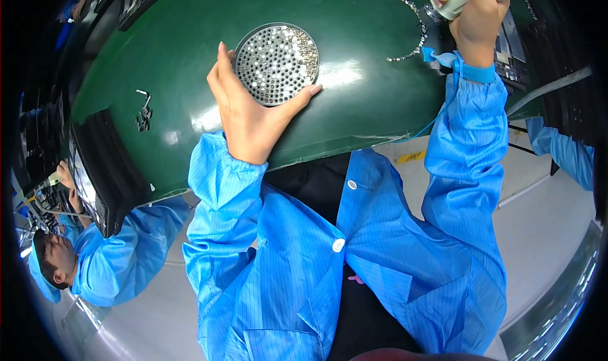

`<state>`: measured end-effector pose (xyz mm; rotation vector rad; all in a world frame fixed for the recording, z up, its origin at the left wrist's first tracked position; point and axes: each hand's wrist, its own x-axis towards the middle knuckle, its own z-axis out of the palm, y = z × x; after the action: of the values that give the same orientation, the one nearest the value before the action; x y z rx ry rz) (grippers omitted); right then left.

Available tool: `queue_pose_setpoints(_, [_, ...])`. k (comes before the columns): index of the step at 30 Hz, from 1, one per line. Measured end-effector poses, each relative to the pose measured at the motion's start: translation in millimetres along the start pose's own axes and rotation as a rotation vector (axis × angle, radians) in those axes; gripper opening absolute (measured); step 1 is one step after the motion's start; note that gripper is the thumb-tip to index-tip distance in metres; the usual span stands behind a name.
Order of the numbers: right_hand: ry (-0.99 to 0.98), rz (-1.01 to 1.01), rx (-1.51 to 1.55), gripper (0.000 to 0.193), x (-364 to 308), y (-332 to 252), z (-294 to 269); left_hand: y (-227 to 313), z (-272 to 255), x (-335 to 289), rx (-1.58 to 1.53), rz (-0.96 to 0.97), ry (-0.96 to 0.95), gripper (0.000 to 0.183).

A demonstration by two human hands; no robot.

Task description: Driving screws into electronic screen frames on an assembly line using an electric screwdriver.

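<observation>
Open green tabletop (373,50) between round tray (275,96) and curved row of shiny bits (424,34).

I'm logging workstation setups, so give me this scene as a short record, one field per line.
Surface: green tabletop
Left grip: cupped around the near-left side of the round perforated tray, thumb at its rim
Tray contents: tiny metal pieces, densest along the right side
Right grip: closed on a pale green handheld tool
Loose on table: curved trail of tiny pieces beside the tool; small black parts at left
Wrist: blue strap, right side
Nearby: co-worker in blue, left
Unclear: whether the tool touches the trail
</observation>
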<state>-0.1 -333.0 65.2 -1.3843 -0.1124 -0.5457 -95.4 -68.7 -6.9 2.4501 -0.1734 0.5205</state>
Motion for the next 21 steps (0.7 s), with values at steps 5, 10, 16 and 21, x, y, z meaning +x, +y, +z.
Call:
queue_pose_setpoints(5, [0.006,0.003,-0.02,0.025,0,1,-1,-4,-15,-3,0.078,0.155,-0.131,0.139])
queue_pose_setpoints(10, [-0.024,0.013,-0.025,0.024,-2,-4,7,-58,-38,38,-0.08,0.367,-0.445,0.142])
queue_pose_setpoints(16, [0.01,-0.02,0.006,0.023,-1,-1,2,-54,-25,36,-0.251,0.299,-0.476,0.132])
queue_pose_setpoints(21, [0.014,0.021,-0.027,0.022,-1,-6,3,-27,-18,22,-0.178,0.179,-0.254,0.128])
